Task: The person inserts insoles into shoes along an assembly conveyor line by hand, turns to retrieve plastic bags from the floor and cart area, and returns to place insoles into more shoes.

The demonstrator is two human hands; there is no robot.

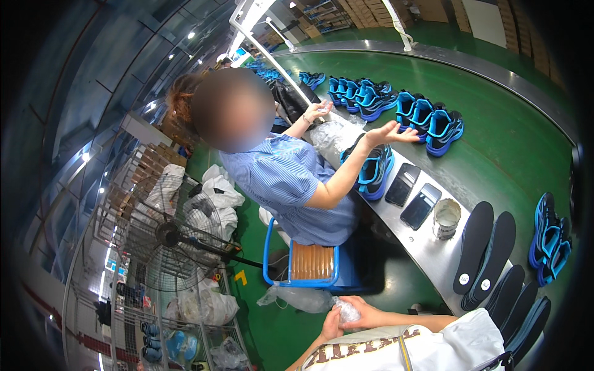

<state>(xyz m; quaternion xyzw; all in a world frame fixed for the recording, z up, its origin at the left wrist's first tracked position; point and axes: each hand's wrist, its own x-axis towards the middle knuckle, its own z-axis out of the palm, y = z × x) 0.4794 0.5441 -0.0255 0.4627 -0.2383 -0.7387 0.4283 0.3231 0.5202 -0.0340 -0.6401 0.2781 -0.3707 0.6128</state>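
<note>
In the lower middle of the head view, close to my white shirt, my left hand (pixel 331 324) and my right hand (pixel 365 313) come together. Both are closed around a crumpled piece of clear plastic (pixel 348 311), which looks like a bag. A longer translucent plastic bag (pixel 303 298) stretches to the left, beside the chair; I cannot tell whether it joins the piece I hold. Several black insoles (pixel 474 247) lie on the metal bench edge (pixel 421 241) to the right of my hands, two with round white stickers.
A person in a blue striped shirt (pixel 288 191) sits on a blue-framed chair (pixel 314 263), both hands raised. Black-and-blue shoes (pixel 439 133) stand on the green conveyor (pixel 495 117). Two phones (pixel 422 206) and a tin (pixel 447 219) rest on the bench. A fan (pixel 167 235) stands left.
</note>
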